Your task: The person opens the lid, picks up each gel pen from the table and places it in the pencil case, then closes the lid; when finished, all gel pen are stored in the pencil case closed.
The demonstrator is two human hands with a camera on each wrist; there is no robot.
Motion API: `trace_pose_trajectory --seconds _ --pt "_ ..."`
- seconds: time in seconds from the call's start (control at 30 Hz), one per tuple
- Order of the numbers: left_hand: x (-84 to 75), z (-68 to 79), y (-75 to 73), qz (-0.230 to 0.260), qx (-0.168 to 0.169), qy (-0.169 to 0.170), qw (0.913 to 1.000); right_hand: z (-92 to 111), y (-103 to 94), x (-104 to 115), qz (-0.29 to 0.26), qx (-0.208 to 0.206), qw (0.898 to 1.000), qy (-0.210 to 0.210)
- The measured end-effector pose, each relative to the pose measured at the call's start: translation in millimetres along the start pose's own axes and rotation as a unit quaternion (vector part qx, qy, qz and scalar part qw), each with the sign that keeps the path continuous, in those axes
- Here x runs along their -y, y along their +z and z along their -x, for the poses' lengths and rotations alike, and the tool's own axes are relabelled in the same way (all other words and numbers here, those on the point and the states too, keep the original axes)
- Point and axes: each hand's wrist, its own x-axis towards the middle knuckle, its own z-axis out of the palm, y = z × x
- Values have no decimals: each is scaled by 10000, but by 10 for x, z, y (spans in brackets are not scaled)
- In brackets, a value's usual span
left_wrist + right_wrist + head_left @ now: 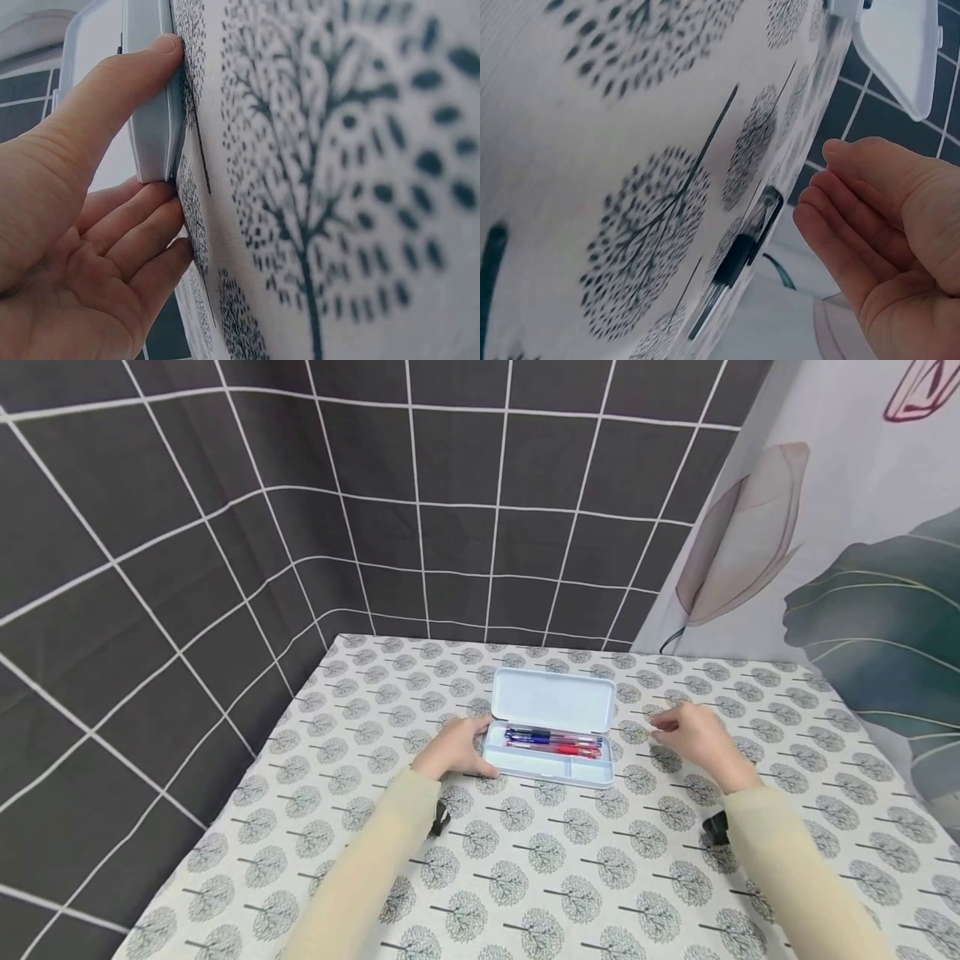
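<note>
A pale blue pencil case (551,702) lies on the table with its hinged lid raised at the back. Inside are several pens, with dark and blue ones (531,737) beside red ones (562,748). My left hand (456,747) grips the case's left end, thumb along the front side and fingers against the end. To the right of the case, my right hand (696,739) hovers with loosely bent fingers and nothing between them. A clear pen with a black grip (737,253) lies on the cloth near that hand in the right wrist view; the head view hides it.
A white cloth printed with grey trees (570,860) covers the table. Dark curtains with white grid lines (465,535) stand behind and to the left. A leaf-patterned curtain (840,593) hangs at the right.
</note>
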Motion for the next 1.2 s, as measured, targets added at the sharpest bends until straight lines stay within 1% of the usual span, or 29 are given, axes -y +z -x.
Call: trace_pose_trajectory --seconds 0.13,0.3,0.53,0.63,0.77,0.9,1.2 --pt "-2 -2 -3 10 -10 31 10000 38 -32 -63 111 -171 9998 -10" --pt "-9 2 -8 37 0 -6 10000 96 -59 -151 182 -274 9995 -24" --pt "-12 3 -9 57 44 -3 10000 175 -91 -283 192 -106 9996 186" --pt "-16 -2 -11 21 28 -45 10000 192 -108 -328 298 -123 9992 251" --pt "-11 -21 -20 -27 13 -97 9999 186 -150 -359 447 -129 9982 366" --pt "-16 -25 -32 -18 30 -109 9999 184 -185 -397 418 19 9978 507" --pt "-17 -17 -29 -48 45 -106 9999 172 -164 -496 425 147 9972 589"
